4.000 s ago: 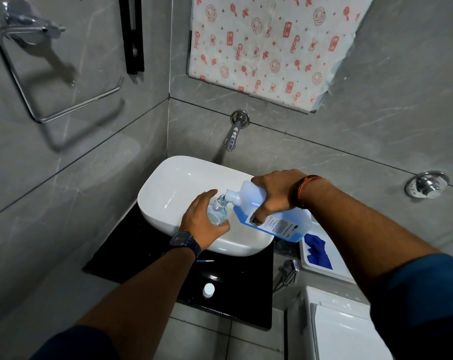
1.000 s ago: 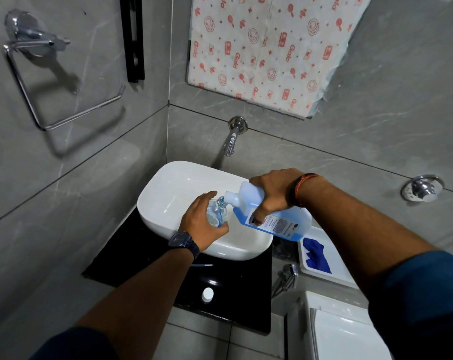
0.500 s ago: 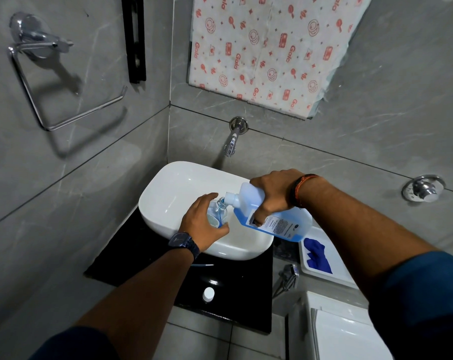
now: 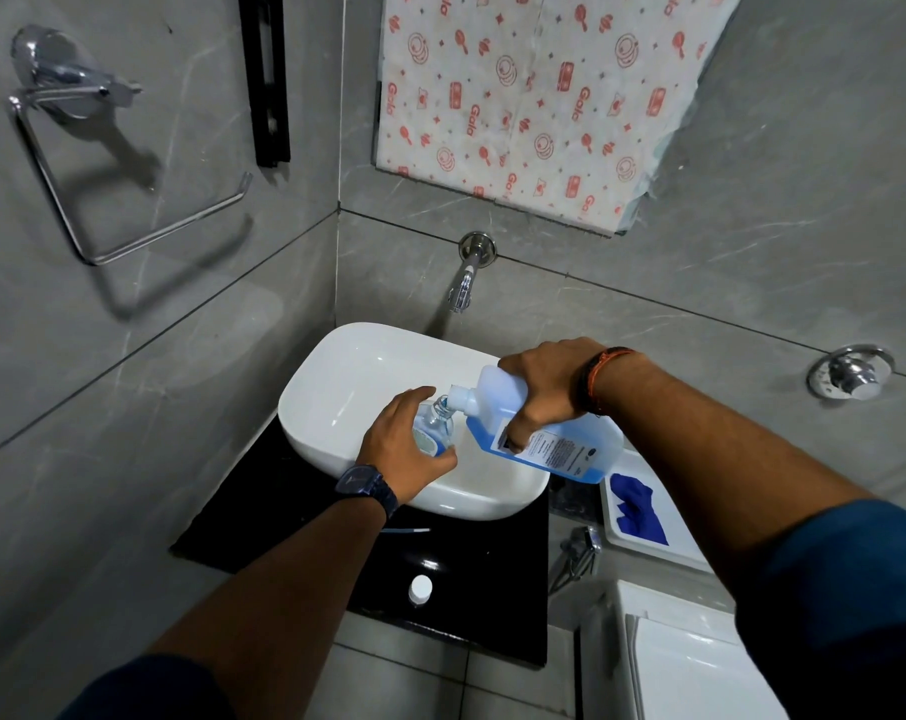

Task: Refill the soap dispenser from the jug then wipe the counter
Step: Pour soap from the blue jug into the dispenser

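My left hand point(image 4: 404, 449) grips a small clear soap dispenser bottle point(image 4: 433, 426) over the white basin point(image 4: 347, 387). My right hand point(image 4: 549, 387) holds a translucent jug point(image 4: 555, 449) of blue liquid tipped to the left, with its white spout right at the dispenser's open neck. Blue liquid fills the jug's lower side. A white cap point(image 4: 420, 588) lies on the black counter point(image 4: 471, 579) in front of the basin. On a white tray point(image 4: 648, 543) to the right lies a blue cloth point(image 4: 638, 509).
A chrome tap point(image 4: 466, 275) sticks out of the grey tiled wall above the basin. A towel ring point(image 4: 77, 163) hangs on the left wall, and a chrome valve point(image 4: 851, 374) sits at right. A white appliance point(image 4: 690, 662) stands at the lower right.
Both hands have stayed in place, the jug tilted over the dispenser throughout. Only the camera has shifted slightly.
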`<state>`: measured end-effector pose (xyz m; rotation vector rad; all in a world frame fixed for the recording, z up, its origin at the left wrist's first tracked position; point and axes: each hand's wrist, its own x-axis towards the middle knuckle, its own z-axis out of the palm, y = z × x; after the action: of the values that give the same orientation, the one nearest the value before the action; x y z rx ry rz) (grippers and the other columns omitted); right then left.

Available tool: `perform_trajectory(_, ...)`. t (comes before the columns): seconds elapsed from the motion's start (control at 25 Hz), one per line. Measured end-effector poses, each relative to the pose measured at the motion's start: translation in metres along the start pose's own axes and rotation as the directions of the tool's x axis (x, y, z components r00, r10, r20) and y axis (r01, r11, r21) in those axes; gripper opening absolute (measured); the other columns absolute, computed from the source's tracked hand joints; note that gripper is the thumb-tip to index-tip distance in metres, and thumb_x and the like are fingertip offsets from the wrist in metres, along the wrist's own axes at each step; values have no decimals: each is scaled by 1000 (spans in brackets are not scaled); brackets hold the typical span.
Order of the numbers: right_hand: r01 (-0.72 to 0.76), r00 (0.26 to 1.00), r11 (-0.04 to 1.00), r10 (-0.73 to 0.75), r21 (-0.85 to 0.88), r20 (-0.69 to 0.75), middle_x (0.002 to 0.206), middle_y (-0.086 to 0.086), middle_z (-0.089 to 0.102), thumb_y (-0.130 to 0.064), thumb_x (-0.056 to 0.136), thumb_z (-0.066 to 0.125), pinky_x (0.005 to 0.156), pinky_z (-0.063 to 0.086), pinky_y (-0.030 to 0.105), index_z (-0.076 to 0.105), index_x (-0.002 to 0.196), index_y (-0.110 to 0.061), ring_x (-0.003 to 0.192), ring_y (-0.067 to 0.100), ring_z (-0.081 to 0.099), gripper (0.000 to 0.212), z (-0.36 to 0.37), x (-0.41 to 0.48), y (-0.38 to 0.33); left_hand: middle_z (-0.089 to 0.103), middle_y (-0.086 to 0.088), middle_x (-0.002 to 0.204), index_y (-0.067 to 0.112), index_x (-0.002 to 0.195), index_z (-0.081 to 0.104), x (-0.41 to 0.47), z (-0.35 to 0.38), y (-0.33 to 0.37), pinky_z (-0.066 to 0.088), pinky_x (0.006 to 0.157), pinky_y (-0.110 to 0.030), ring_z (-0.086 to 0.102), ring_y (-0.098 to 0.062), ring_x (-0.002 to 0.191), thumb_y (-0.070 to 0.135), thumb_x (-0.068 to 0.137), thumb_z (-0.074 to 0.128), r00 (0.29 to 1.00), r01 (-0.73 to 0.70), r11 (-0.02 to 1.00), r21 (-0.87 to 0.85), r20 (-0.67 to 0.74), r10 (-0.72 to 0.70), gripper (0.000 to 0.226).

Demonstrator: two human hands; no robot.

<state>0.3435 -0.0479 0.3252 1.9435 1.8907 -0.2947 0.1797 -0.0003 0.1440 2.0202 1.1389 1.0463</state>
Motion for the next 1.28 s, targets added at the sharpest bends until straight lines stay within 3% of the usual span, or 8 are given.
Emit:
perform_trajectory(0.32, 15, 1000, 999, -15, 30, -15, 96, -6, 64, -69, 55, 72, 57, 39, 24, 46, 103, -38, 82, 18, 61, 62, 3, 6, 1, 56, 8, 119, 33, 123, 42, 1, -2, -1, 39, 83, -20, 52, -9, 98, 39, 55, 80, 1000, 7, 1000, -23, -10, -8, 78)
perform_trajectory(0.52, 37, 993, 966, -6, 258, -121, 106, -6, 63, -67, 48, 78, 83, 49, 34, 51, 114, -34, 94, 21, 59, 78, 23, 10, 2, 57, 13, 107, 32, 117, 43, 2, -13, 0, 38, 75, -12, 54, -5, 87, 32, 52, 85, 995, 12, 992, -123, -92, -23, 77)
perform_trajectory(0.6, 86, 983, 888, -1, 452, -184, 107, -9, 64, -56, 49, 85, 87, 48, 31, 54, 116, -33, 97, 17, 60, 78, 43, 12, 1, 57, 11, 99, 28, 110, 39, 0, -19, -4, 42, 71, -18, 54, -9, 81, 32, 50, 86, 987, 51, 987, -151, -146, -73, 77)
perform_trajectory(0.76, 160, 965, 638, 58, 753, -255, 112, -6, 67, -37, 48, 93, 93, 50, 35, 56, 120, -28, 102, 14, 63, 82, 98, 17, -2, 54, 2, 95, 11, 104, 41, -11, -32, -25, 43, 67, -25, 54, -20, 78, 23, 52, 88, 953, 99, 985, -139, -273, -134, 71)
perform_trajectory(0.96, 206, 938, 447, 163, 870, -306, 109, -16, 64, -33, 49, 94, 72, 48, 12, 54, 112, -38, 97, 5, 61, 74, 176, 20, -19, 53, -1, 92, 10, 100, 41, -33, -49, -71, 38, 65, -24, 52, -19, 75, 15, 54, 87, 903, 192, 969, -154, -358, -236, 66)
perform_trajectory(1.16, 225, 907, 418, 240, 880, -346, 100, -18, 66, -38, 50, 90, 68, 49, 15, 51, 107, -39, 90, -1, 63, 69, 237, 20, -23, 50, -2, 92, 13, 100, 36, -63, -53, -132, 39, 65, -26, 51, -18, 74, 14, 57, 87, 908, 195, 975, -108, -356, -221, 66)
perform_trajectory(1.28, 231, 892, 393, 280, 890, -355, 99, -20, 65, -39, 52, 90, 72, 51, 20, 50, 108, -39, 92, 3, 64, 69, 266, 24, -21, 50, -2, 96, 15, 103, 38, -74, -47, -161, 38, 63, -7, 50, -15, 78, 12, 58, 86, 924, 178, 979, -95, -327, -200, 66)
